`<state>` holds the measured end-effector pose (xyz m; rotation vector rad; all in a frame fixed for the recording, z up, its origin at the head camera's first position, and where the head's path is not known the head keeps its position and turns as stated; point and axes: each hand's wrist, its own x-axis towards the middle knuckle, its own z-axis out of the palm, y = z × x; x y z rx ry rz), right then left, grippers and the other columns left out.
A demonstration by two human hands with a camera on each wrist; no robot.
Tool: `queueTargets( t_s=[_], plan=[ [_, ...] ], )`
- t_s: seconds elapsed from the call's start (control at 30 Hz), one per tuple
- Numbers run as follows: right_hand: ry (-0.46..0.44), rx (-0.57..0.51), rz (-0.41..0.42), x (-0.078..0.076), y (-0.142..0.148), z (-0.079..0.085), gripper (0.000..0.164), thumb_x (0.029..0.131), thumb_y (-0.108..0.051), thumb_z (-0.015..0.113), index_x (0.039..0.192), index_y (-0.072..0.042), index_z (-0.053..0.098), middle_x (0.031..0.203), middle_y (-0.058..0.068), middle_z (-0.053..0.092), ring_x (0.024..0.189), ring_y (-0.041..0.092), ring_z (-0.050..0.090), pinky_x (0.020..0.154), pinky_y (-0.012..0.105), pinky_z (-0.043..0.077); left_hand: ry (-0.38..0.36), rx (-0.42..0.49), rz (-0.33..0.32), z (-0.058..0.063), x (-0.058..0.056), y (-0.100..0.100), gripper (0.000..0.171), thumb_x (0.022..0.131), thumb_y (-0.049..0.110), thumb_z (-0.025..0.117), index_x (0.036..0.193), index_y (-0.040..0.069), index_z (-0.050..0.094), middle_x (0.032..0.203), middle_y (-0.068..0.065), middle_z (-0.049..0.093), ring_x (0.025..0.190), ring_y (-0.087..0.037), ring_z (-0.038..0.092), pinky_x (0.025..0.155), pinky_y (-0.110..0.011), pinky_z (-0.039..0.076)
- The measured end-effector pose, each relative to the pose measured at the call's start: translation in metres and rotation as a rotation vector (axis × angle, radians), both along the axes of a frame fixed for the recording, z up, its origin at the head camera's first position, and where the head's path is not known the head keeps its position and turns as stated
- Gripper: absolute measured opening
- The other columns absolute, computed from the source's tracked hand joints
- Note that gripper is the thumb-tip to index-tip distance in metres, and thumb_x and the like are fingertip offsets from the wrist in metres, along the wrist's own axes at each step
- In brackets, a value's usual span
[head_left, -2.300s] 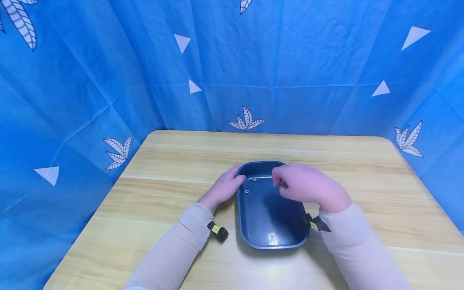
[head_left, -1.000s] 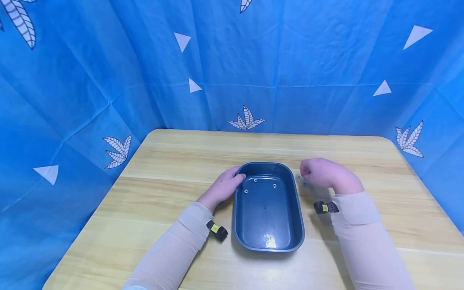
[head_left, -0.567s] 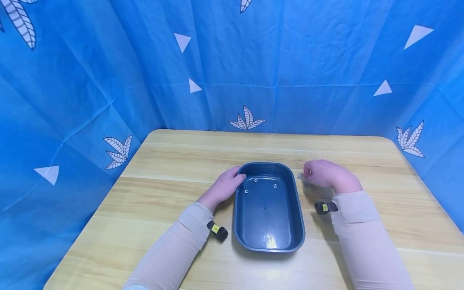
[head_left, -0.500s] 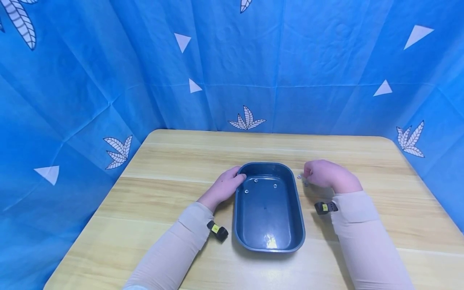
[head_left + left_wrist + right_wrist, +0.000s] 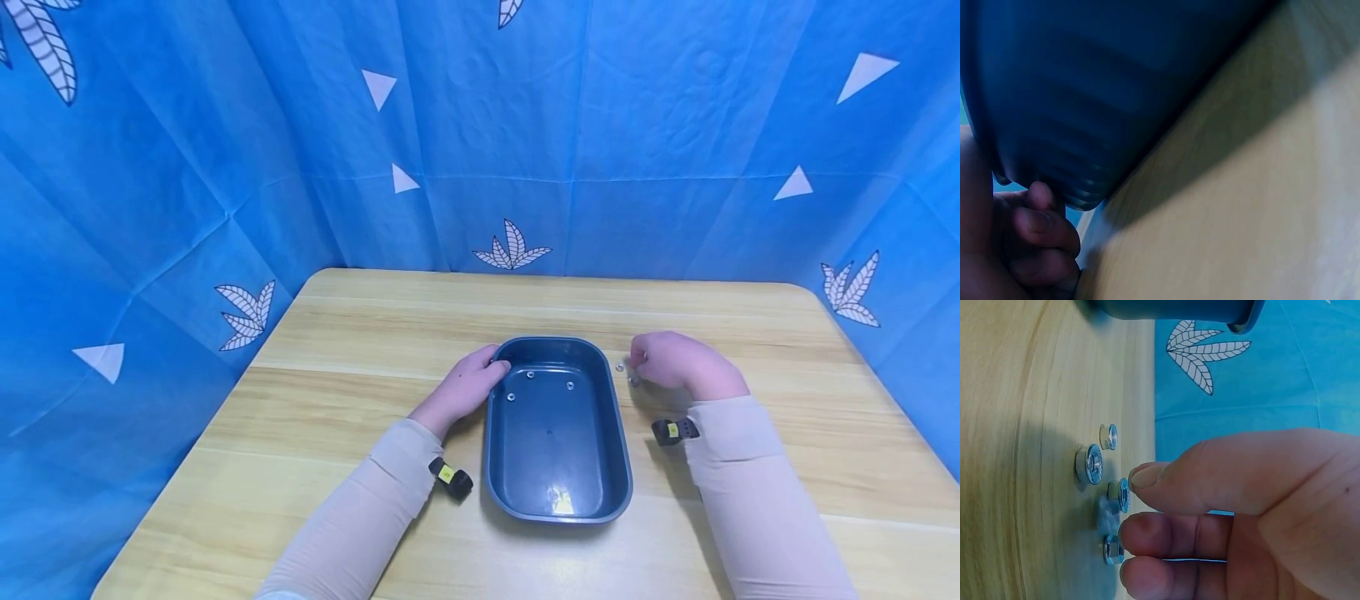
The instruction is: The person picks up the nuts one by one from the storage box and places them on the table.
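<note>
My left hand (image 5: pixel 463 385) grips the far left rim of a dark blue tray (image 5: pixel 491 450), thumb over the edge; in the left wrist view its curled fingers (image 5: pixel 1047 228) sit against the outer wall. Three small metal nuts (image 5: pixel 570 386) lie inside, toward the far end. Right of the tray, my right hand (image 5: pixel 678 362) is low over the table beside more flange nuts (image 5: pixel 619 367). The right wrist view has several of these, including a larger-looking one (image 5: pixel 1089 464). Thumb and fingers stand apart around another nut (image 5: pixel 1124 495), with no clear pinch.
The wooden table (image 5: pixel 375 333) reaches back to a blue patterned curtain (image 5: pixel 480 125), which also hangs at both sides. A black strap device (image 5: pixel 452 478) is on the left wrist and a similar one (image 5: pixel 675 430) on the right. A blurred pale patch shows among the nuts.
My right hand has moved from above the tray to the nuts at its right, then stayed nearly still. A third nut is now visible in the tray, which has turned slightly.
</note>
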<state>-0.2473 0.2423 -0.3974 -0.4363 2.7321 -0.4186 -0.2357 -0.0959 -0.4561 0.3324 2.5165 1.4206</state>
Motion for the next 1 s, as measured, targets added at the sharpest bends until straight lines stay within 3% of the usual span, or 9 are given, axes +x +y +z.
queueTargets(
  t_s=[0.2, 0.5, 1.0],
  plan=[
    [-0.006, -0.010, 0.006, 0.001, 0.001, 0.001, 0.012, 0.096, -0.016, 0.059, 0.101, -0.011, 0.068, 0.099, 0.005, 0.066, 0.090, 0.026, 0.057, 0.085, 0.051, 0.050, -0.002, 0.002, -0.003, 0.000, 0.000, 0.002, 0.042, 0.103, 0.042, 0.046, 0.138, 0.021, 0.059, 0.133, 0.003, 0.061, 0.129, -0.022, 0.052, 0.111, -0.052, 0.038],
    [-0.024, -0.021, -0.018, 0.003, 0.000, 0.005, 0.009, 0.096, -0.018, 0.057, 0.094, -0.013, 0.064, 0.088, 0.004, 0.060, 0.081, 0.023, 0.053, 0.072, 0.040, 0.045, 0.007, -0.001, -0.005, 0.001, 0.000, 0.004, 0.039, 0.103, 0.042, 0.046, 0.132, 0.021, 0.061, 0.127, 0.004, 0.062, 0.124, -0.021, 0.053, 0.109, -0.051, 0.039],
    [0.003, -0.048, 0.019, 0.017, -0.018, 0.029, 0.016, 0.091, -0.009, 0.051, 0.100, -0.011, 0.064, 0.089, 0.002, 0.061, 0.078, 0.022, 0.054, 0.068, 0.038, 0.046, 0.005, 0.010, -0.008, 0.002, 0.001, 0.000, 0.036, 0.103, 0.042, 0.046, 0.128, 0.022, 0.063, 0.122, 0.004, 0.063, 0.120, -0.021, 0.054, 0.108, -0.051, 0.040]
  ],
)
